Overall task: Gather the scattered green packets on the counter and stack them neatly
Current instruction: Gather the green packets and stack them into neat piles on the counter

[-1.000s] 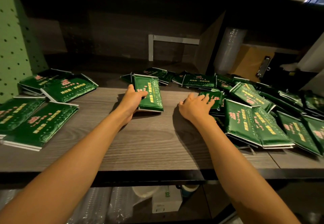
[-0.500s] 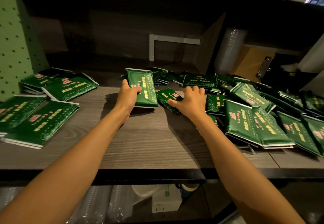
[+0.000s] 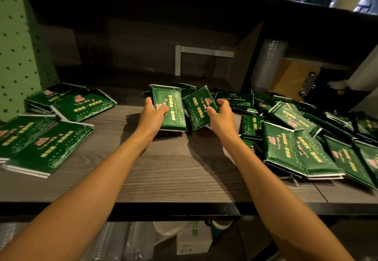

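Lifted since the previous frame, the right hand (image 3: 222,119) pinches a second packet (image 3: 197,107) between thumb and curled fingers (image 3: 222,102), just beside the first packet (image 3: 170,105), which the left hand (image 3: 152,117) grips with its thumb across the face. Right of the fingers, loose packets (image 3: 296,144) lie on the tabletop (image 3: 163,168).

Two hands (image 3: 152,117) (image 3: 222,120); green packets (image 3: 280,148) too many to count exactly.

this looks like a shop's counter or stock area. dozens of identical printed green packets (image 3: 286,148) lie on a wood-grain counter (image 3: 163,175). a green pegboard panel (image 3: 14,56) stands at the left. what look like sleeves of clear disposable cups (image 3: 266,62) and a clipboard (image 3: 306,83) sit at the back.
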The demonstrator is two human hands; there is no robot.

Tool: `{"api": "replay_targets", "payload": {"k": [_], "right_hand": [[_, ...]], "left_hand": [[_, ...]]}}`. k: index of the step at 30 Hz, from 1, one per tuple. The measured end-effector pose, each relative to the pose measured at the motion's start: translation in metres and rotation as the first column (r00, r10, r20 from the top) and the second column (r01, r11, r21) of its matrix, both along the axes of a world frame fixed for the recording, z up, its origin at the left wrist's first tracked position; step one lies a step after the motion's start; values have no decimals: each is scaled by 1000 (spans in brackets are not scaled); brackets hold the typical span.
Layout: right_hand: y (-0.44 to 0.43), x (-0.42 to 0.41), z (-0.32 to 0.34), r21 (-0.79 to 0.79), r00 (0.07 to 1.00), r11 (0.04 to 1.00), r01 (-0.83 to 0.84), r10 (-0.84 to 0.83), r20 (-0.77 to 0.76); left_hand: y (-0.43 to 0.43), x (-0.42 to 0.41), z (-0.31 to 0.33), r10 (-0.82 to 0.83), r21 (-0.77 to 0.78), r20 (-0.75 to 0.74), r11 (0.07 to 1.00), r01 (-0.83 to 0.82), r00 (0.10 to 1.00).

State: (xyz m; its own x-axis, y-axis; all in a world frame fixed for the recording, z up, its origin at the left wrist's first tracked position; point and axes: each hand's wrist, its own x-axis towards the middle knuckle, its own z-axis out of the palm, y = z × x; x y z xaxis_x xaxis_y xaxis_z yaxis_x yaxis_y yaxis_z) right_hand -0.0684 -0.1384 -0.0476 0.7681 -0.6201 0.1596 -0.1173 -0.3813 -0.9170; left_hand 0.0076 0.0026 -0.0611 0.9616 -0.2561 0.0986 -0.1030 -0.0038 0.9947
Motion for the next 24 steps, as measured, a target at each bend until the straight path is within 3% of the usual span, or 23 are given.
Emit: {"api": "replay_targets", "payload": {"k": [5, 11, 16, 18, 21, 24], "right_hand": [[2, 1, 2, 300, 988, 948, -106, 67, 139], [8, -1, 2, 372, 974, 902, -218, 175, 145], [3, -2, 2, 291, 985, 942, -169, 154, 76], [-2, -2, 3, 369, 985, 914, -168, 139, 104], [-3, -6, 7, 566, 968, 797, -211, 92, 232], [-3, -9, 12, 598, 971, 776, -201, 78, 226]], "left_hand": [[-1, 2, -1, 30, 16, 24, 999, -31, 999], [0, 2, -1, 34, 34, 23, 999, -35, 999], [0, 2, 0, 61, 9, 45, 998, -62, 997], [1, 3, 0, 79, 3, 34, 997, -79, 996], [0, 4, 0, 107, 21, 30, 994, -107, 994], [1, 6, 0, 129, 21, 10, 991, -129, 992]]}}
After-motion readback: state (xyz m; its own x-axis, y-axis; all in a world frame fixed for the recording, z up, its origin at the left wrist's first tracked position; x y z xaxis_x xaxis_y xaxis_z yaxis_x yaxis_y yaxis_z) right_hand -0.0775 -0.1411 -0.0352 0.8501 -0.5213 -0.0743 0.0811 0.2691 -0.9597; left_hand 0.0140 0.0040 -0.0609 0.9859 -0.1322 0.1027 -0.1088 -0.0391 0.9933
